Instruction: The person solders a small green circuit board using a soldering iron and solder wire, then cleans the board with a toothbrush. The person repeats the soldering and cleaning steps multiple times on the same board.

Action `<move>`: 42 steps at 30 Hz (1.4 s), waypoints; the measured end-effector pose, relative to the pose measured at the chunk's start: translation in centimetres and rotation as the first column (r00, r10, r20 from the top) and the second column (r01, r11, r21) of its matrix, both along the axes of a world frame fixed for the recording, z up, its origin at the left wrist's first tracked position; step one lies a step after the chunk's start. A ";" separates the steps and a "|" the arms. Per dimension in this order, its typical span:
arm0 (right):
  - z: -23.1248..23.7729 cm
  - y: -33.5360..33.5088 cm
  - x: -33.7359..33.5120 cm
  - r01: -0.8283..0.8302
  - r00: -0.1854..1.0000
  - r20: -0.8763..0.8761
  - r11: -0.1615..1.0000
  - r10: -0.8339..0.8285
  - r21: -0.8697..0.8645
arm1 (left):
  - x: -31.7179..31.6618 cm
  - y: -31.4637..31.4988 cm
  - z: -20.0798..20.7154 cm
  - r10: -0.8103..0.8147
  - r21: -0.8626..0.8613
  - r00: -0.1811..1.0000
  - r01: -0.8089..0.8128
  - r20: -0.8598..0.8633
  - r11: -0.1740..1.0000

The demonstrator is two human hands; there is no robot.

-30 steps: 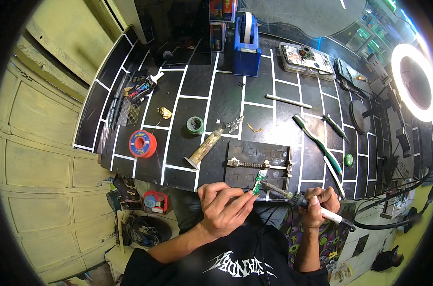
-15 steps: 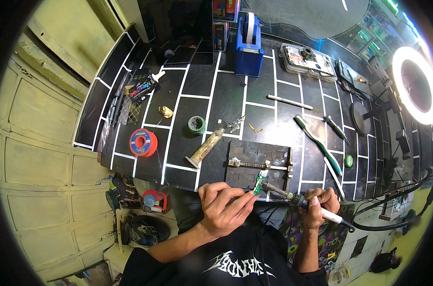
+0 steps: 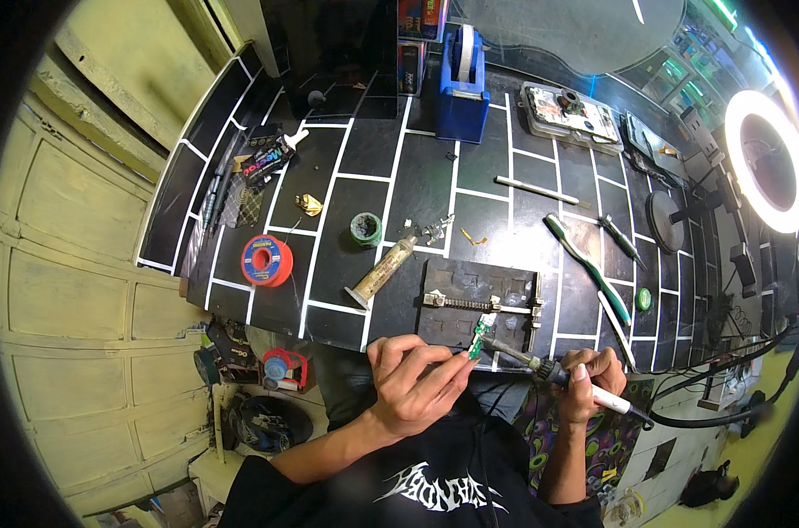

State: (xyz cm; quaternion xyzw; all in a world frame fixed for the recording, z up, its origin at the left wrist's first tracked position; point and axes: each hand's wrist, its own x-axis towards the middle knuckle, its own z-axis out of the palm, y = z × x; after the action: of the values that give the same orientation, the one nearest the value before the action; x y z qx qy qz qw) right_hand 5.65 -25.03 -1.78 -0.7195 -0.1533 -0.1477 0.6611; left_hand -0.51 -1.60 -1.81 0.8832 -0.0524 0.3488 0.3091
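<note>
My right hand (image 3: 588,385) is closed round the handle of a soldering iron (image 3: 547,368), its tip pointing left at a small green circuit board (image 3: 479,333). The tip meets or nearly touches the board; which one I cannot tell. My left hand (image 3: 419,380) pinches the near end of the board between thumb and fingers. The board's far end lies at the clamp of a dark metal board holder (image 3: 452,327) with a spring rod, close to the table's front edge. A syringe-like tube (image 3: 381,271) lies left of the holder.
Solder spool (image 3: 266,260), open green jar (image 3: 365,230) and blue tape dispenser (image 3: 463,88) stand on the black tiled-pattern table. Right of the holder lie a green toothbrush (image 3: 589,269), a screwdriver (image 3: 622,238) and a green lid (image 3: 643,300). A ring light (image 3: 728,158) glows at the right.
Both hands, the iron and the circuit board stay almost where they were. The whole view has shifted very slightly.
</note>
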 end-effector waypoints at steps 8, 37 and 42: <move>0.0 0.1 0.0 -0.017 1.000 0.011 0.999 0.017 0.028 | 0.0 0.0 0.0 0.002 -0.001 1.000 -0.002 -0.002 1.000; 0.1 0.6 0.4 -0.027 0.999 0.039 0.996 0.023 0.086 | 0.0 -0.1 -0.3 0.001 -0.023 1.000 -0.001 0.017 1.000; 0.5 0.7 0.3 0.020 0.999 0.038 0.998 -0.022 0.054 | 0.0 0.0 -0.4 0.004 -0.020 1.000 -0.004 0.011 1.000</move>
State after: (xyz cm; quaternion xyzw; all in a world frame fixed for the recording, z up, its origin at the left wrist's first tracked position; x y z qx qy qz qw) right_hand 5.96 -24.32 -1.30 -0.7002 -0.1545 -0.1726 0.6753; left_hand -0.54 -1.65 -2.20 0.8782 -0.0489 0.3549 0.3169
